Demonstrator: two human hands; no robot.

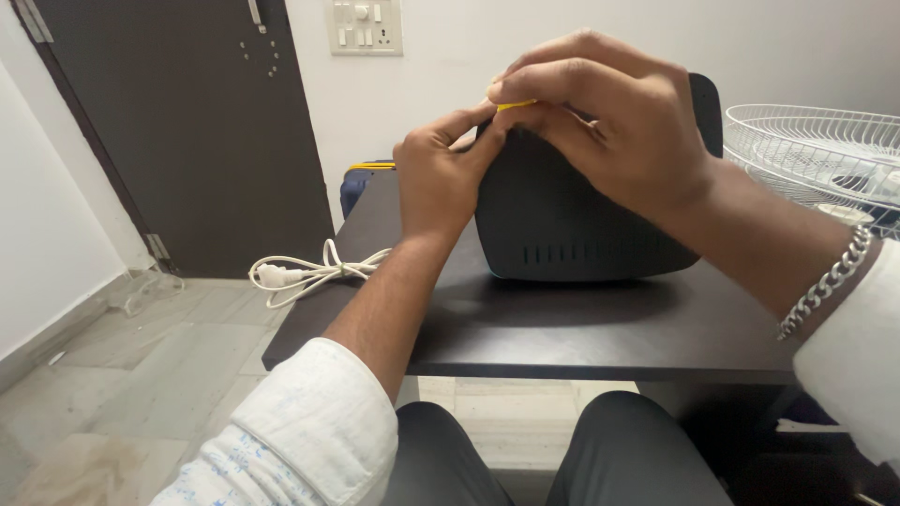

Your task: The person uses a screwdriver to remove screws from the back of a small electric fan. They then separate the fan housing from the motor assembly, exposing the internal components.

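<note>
at the upper centre of the frame, the right hand (609, 117) pinches a small yellow piece (517, 105) between thumb and fingers, on top of the black housing (562, 225). the left hand (441, 178) pinches its other end. the piece lies about level, long axis running left to right. it could slip from so small a grip, i think, or the housing could tip on the dark table (562, 328). a white cable (309, 272) hangs at the table's left edge.

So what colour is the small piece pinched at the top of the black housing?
Yellow, clearest in the head view, between both hands' fingertips.
</note>
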